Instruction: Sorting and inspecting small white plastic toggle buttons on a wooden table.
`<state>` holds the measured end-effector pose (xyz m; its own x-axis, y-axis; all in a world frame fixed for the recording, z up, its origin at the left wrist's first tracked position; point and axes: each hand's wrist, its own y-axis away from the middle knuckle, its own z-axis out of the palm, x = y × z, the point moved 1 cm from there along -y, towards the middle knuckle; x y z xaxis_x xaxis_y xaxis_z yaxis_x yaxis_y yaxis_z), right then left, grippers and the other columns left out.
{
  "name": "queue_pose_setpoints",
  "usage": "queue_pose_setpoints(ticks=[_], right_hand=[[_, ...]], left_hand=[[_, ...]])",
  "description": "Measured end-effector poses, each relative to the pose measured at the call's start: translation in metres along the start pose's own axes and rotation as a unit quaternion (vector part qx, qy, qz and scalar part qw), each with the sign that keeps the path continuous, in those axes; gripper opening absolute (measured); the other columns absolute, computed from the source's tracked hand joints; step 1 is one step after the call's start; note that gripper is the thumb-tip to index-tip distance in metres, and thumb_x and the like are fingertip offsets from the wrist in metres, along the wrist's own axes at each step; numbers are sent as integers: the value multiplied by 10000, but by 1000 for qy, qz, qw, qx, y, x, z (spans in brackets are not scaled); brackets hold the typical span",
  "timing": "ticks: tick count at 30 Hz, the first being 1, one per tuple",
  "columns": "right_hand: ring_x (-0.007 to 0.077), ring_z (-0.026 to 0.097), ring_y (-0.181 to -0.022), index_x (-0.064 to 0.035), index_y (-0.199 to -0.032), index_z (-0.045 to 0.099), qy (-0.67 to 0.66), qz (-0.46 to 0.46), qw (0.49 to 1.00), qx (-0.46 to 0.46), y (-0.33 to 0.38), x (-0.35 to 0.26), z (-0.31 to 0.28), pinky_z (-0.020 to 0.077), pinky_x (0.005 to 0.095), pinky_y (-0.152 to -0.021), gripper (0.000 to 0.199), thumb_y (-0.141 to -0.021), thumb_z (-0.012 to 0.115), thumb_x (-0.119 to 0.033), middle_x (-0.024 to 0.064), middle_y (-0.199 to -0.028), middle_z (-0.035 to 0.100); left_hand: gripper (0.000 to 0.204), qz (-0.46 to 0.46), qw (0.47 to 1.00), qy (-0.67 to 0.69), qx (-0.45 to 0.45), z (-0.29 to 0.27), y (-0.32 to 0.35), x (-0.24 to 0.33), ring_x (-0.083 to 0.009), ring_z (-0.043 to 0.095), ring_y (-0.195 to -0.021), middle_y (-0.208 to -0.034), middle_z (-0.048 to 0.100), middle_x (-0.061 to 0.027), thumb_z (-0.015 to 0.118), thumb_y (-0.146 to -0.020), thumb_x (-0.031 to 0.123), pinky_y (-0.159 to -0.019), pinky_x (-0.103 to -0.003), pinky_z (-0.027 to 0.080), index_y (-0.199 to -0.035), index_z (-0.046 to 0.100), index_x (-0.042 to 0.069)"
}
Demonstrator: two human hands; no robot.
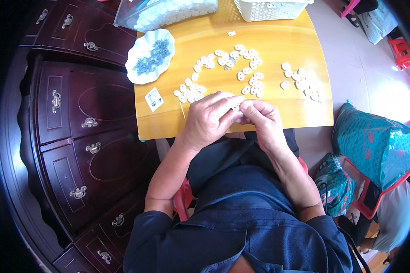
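My left hand (208,117) and my right hand (265,121) meet over the near edge of the table, fingertips pinched together. Between them is a small whitish piece (236,108), mostly covered by the fingers. It resembles the small white oval pieces with two dark holes (190,92) lying just beyond my left hand. More of these white pieces (255,85) are spread in an arc past my fingers, and another cluster (305,83) lies to the right. A small greyish item (230,63) sits among the far ones; its kind is unclear.
A white scalloped dish (134,76) holds many small grey metal parts (155,57). Close by lies a printed card (154,99). At the far edge stand a clear bin (125,18) of white pieces and a white basket (273,11). Dark drawers (95,100) flank the left; teal bags (369,141) the right.
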<state>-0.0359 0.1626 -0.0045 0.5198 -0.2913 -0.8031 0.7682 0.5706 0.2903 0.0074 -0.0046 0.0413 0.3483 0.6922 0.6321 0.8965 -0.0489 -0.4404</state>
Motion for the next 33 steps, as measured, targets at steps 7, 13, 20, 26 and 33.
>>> queue_pose_setpoints(ticks=[7, 13, 20, 26, 33], right_hand=[[104, 643, -780, -5, -1000, 743, 46, -39, 998, -10, -1, -4, 8, 511, 256, -766, 210, -1040, 635, -180, 41, -858, 722], [80, 632, -798, 22, -1049, 746, 108, -30, 994, -15, -3, -6, -4, 514, 234, -771, 243, -1042, 644, -199, 16, -884, 716], [133, 633, -633, 4, -924, 748, 420, -76, 902, 67, -11, -52, -58, 516, 283, -647, 252, -965, 658, -228, 79, -674, 673], [129, 577, -616, 50, -876, 708, 550, -155, 806, 155, -19, -70, -78, 474, 296, -607, 234, -956, 666, -166, 85, -669, 640], [144, 533, -551, 27, -867, 702, 596, -182, 749, 225, -25, -87, -89, 441, 321, -559, 219, -937, 696, -180, 94, -618, 601]], left_hand=[[223, -29, 999, 34, 20, -3, 4, -3, -277, 720, -787, -912, 717, -94, 786, -823, 25, -680, -369, 582, -1032, 719, 58], [219, -31, 999, 43, 11, -1, 3, -2, -304, 718, -806, -940, 722, -105, 782, -842, 72, -697, -384, 580, -1052, 720, 66], [192, -173, 984, -35, 23, -35, -2, -35, -287, 708, -757, -959, 718, -118, 760, -871, 122, -697, -382, 560, -1037, 733, 29], [209, -158, 958, -236, 38, -36, -21, -90, -232, 708, -739, -968, 726, -125, 743, -905, 189, -697, -356, 563, -1031, 755, 21], [121, -171, 952, -253, 28, -26, -38, -106, -329, 687, -872, -906, 698, -127, 740, -872, 174, -747, -444, 558, -904, 744, 57]])
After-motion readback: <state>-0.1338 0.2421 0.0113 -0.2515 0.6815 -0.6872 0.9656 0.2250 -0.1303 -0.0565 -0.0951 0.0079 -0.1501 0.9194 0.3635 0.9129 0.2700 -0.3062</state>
